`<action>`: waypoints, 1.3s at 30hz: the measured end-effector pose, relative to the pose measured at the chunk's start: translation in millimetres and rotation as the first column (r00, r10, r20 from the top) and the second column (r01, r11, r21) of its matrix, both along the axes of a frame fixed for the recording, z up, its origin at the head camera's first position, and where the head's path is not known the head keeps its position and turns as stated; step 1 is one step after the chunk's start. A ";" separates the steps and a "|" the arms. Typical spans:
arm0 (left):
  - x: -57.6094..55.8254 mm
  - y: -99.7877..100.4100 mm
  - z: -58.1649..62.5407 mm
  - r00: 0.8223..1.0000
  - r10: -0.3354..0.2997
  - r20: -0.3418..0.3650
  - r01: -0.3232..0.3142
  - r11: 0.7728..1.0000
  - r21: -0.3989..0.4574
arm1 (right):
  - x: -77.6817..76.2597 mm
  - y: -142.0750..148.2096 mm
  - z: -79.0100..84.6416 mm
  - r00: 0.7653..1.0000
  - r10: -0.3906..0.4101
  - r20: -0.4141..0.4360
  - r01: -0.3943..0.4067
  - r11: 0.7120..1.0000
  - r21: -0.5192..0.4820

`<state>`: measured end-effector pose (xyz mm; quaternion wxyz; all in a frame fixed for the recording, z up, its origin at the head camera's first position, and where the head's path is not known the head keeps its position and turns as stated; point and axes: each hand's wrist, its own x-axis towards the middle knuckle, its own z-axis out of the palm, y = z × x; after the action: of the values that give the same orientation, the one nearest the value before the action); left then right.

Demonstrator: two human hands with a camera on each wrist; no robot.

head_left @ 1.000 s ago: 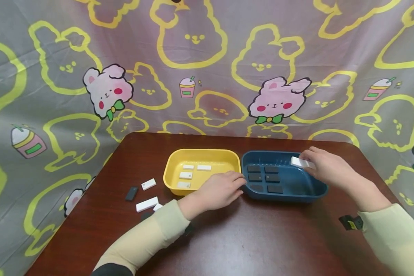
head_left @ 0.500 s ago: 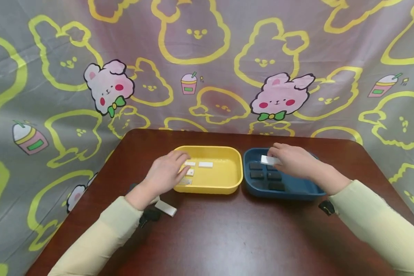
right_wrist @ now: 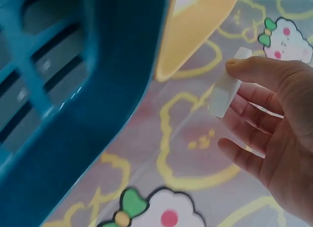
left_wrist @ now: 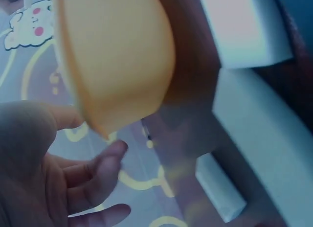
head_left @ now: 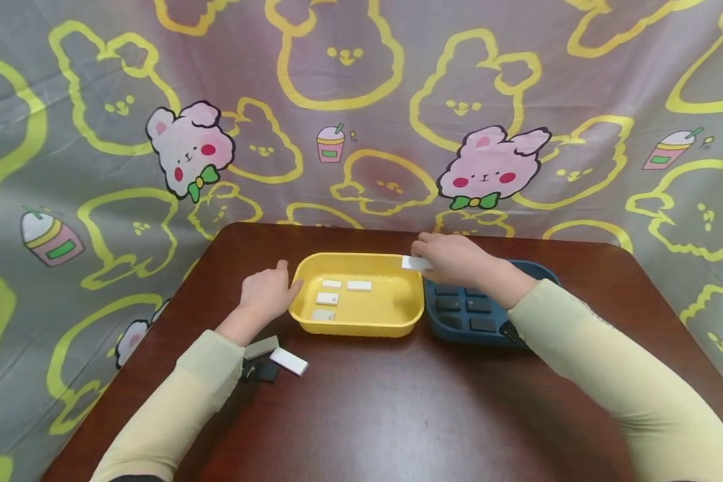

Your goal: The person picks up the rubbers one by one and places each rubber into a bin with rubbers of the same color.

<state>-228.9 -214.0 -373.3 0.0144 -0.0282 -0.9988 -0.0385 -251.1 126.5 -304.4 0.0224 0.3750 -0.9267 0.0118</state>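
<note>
My right hand [head_left: 454,258] pinches a white rectangular block [right_wrist: 230,85] between thumb and fingers. It holds the block above the far right corner of the yellow bin [head_left: 391,330], where that bin meets the blue bin [head_left: 482,340]. At the yellow bin's left end, my left hand [head_left: 265,294] holds the rim; in the left wrist view the thumb reaches inside it and the fingers lie outside. Several white blocks [head_left: 359,286] lie in the left half of the yellow bin. Black blocks [head_left: 478,306] lie in rows in the blue bin, partly hidden by my right arm.
Beside my left wrist on the brown table [head_left: 397,415] lie a white block [head_left: 289,361], a greyish block [head_left: 262,347] and dark blocks [head_left: 267,372]. A patterned curtain [head_left: 373,120] hangs behind the table.
My right hand has carried the white block leftward from over the blue bin to the yellow bin's corner. My left hand has moved from between the bins to the yellow bin's left rim.
</note>
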 end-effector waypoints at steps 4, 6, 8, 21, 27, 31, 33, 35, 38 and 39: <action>-3.4 0.5 -8.7 0.997 0.010 0.080 -0.012 1.000 0.029 | -3.3 -24.5 -4.9 0.999 0.051 0.009 -0.051 0.997 0.066; -5.3 1.2 -12.5 0.994 0.004 0.107 -0.010 0.998 0.055 | -5.0 -36.5 -9.0 0.997 0.071 0.017 -0.072 0.992 0.100; -7.3 2.4 -15.9 0.992 -0.013 0.125 0.003 0.997 0.082 | -6.7 -48.0 -13.3 0.996 0.083 0.034 -0.087 0.988 0.125; -9.4 9.9 -18.8 0.993 0.011 0.114 -0.028 0.988 0.152 | -25.6 -97.5 -37.3 0.994 0.029 0.106 -0.049 0.981 0.190; -8.5 11.2 -19.2 0.990 0.040 0.137 -0.059 0.988 0.145 | -23.8 -112.6 -49.8 0.988 0.018 0.156 -0.049 0.979 0.197; -8.1 11.4 -19.1 0.988 0.048 0.145 -0.068 0.988 0.138 | -20.4 -120.8 -59.3 0.988 0.016 0.156 -0.053 0.971 0.235; -7.8 11.6 -18.8 0.987 0.054 0.151 -0.075 0.988 0.136 | -19.1 -124.3 -63.8 0.985 0.012 0.170 -0.054 0.967 0.247; -7.6 12.1 -18.7 0.986 0.059 0.156 -0.080 0.987 0.137 | -18.5 -127.1 -67.9 0.984 -0.001 0.176 -0.046 0.964 0.263; -7.7 12.8 -19.1 0.986 0.061 0.158 -0.083 0.987 0.138 | -18.8 -129.1 -72.9 0.986 -0.026 0.165 -0.024 0.956 0.292; -8.0 13.0 -19.3 0.986 0.061 0.156 -0.082 0.987 0.137 | -19.0 -129.2 -74.4 0.986 -0.036 0.161 -0.014 0.954 0.299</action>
<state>-236.9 -200.9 -392.6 -0.0582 0.0119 -0.9920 -0.1117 -270.1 -2.7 -378.8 -0.1110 0.3668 -0.9185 -0.0978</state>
